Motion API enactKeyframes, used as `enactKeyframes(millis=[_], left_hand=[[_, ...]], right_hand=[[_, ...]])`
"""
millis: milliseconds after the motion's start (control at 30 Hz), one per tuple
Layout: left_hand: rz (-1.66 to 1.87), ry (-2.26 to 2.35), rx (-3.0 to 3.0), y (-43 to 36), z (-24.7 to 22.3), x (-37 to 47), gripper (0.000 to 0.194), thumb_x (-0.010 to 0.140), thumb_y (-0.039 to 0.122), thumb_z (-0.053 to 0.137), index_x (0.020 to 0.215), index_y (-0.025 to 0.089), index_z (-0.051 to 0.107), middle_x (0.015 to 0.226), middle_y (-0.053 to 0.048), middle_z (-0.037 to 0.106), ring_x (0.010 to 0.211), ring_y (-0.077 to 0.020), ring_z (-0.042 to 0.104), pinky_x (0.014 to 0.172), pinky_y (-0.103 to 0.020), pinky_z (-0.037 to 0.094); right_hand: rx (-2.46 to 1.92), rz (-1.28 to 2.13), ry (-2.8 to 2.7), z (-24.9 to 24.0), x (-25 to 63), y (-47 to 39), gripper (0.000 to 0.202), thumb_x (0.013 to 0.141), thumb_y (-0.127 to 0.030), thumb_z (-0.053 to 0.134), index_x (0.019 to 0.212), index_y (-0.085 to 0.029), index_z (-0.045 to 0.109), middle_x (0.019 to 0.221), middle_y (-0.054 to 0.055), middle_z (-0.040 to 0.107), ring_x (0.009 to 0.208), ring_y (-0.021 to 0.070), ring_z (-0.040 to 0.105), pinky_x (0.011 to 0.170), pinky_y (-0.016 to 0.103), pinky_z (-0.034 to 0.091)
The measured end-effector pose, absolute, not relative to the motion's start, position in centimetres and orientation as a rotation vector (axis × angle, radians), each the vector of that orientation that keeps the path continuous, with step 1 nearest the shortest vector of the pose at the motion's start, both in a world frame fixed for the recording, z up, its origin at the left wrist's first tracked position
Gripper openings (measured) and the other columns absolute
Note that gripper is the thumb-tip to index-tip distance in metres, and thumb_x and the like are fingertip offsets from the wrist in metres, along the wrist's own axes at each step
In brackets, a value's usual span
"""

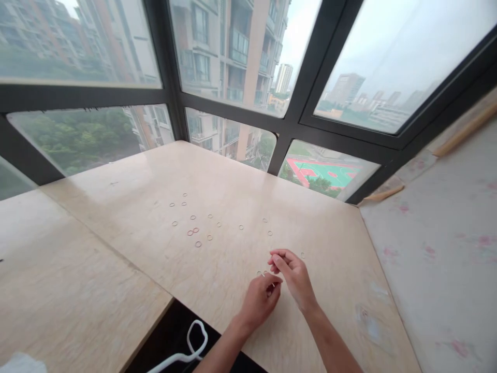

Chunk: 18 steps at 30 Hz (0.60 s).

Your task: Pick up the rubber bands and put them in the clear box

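Note:
My left hand (262, 298) is low over the wooden tabletop (217, 280), its fingers curled and pressed together; whatever they pinch is too small to make out. Just above and to the right, my right hand (291, 269) has its thumb and forefinger closed, with their contents also unclear. Small pale rings (259, 273) lie beside the left hand's knuckles. Another pale ring (303, 255) is right of my right hand. Farther left, several thin rings are scattered flat, among them a pale ring (241, 227), a dark red ring (198, 244) and a red ring (195, 230).
Dark window frames (233, 111) border the far edge. A flowered wall (435, 259) rises at the right, near a clear plastic bag (373, 326). At the bottom, a white cable (188, 357) lies in a dark opening (166, 331). Something white (23, 363) sits bottom left.

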State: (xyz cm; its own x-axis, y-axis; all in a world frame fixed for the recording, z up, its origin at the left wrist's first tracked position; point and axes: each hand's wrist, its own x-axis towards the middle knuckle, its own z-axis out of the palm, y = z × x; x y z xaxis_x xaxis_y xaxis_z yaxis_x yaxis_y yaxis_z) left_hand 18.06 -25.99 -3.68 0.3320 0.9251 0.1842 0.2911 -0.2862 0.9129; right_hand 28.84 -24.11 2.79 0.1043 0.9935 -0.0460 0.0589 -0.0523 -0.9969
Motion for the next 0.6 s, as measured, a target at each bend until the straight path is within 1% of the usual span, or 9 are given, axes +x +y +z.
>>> enactKeyframes(millis=[167,267,433,533,600], left_hand=[[0.954,1.1,1.701,-26.0,-3.7,17.6,0.017,0.078,0.011,0.047,0.069,0.015,0.06,0.065,0.0,0.059,0.059,-0.0113,0.049,0.057,-0.023,0.035],[0.91,1.099,1.731,-26.0,-3.7,17.4,0.016,0.076,0.01,0.048,0.063,0.016,0.056,0.062,0.0,0.057,0.058,-0.0112,0.048,0.056,-0.023,0.032],[0.848,1.161,1.725,-26.3,-4.0,17.5,0.016,0.074,0.013,0.052,0.058,0.016,0.051,0.058,-0.001,0.055,0.056,-0.0118,0.047,0.052,-0.025,0.028],[0.835,1.221,1.663,-26.5,-4.1,18.1,0.016,0.073,0.014,0.052,0.057,0.016,0.051,0.059,-0.003,0.058,0.058,-0.0146,0.051,0.053,-0.026,0.029],[0.819,1.198,1.576,-26.6,-4.1,18.5,0.015,0.076,0.016,0.051,0.062,0.017,0.055,0.067,-0.007,0.064,0.067,-0.0198,0.057,0.058,-0.029,0.034]], right_hand=[[-1.229,1.233,-1.479,3.4,22.5,-17.5,0.02,0.082,-0.031,0.056,0.093,-0.015,0.063,0.076,0.003,0.068,0.062,0.0124,0.061,0.059,0.025,0.048],[-1.195,1.25,-1.752,2.7,18.7,-14.2,0.019,0.083,-0.023,0.05,0.097,-0.014,0.06,0.079,0.003,0.068,0.063,0.0114,0.063,0.057,0.023,0.049],[-1.19,1.194,-2.048,0.8,12.9,-9.9,0.02,0.084,-0.018,0.051,0.102,-0.015,0.059,0.088,0.003,0.066,0.062,0.0102,0.066,0.056,0.021,0.05],[-1.214,1.075,-2.157,0.0,10.0,-7.0,0.023,0.084,-0.015,0.052,0.106,-0.016,0.06,0.097,0.004,0.066,0.069,0.0108,0.066,0.065,0.024,0.052],[-1.238,0.955,-2.228,-0.3,8.5,-4.6,0.027,0.084,-0.012,0.053,0.11,-0.016,0.06,0.102,0.005,0.066,0.079,0.0129,0.064,0.076,0.027,0.051]])
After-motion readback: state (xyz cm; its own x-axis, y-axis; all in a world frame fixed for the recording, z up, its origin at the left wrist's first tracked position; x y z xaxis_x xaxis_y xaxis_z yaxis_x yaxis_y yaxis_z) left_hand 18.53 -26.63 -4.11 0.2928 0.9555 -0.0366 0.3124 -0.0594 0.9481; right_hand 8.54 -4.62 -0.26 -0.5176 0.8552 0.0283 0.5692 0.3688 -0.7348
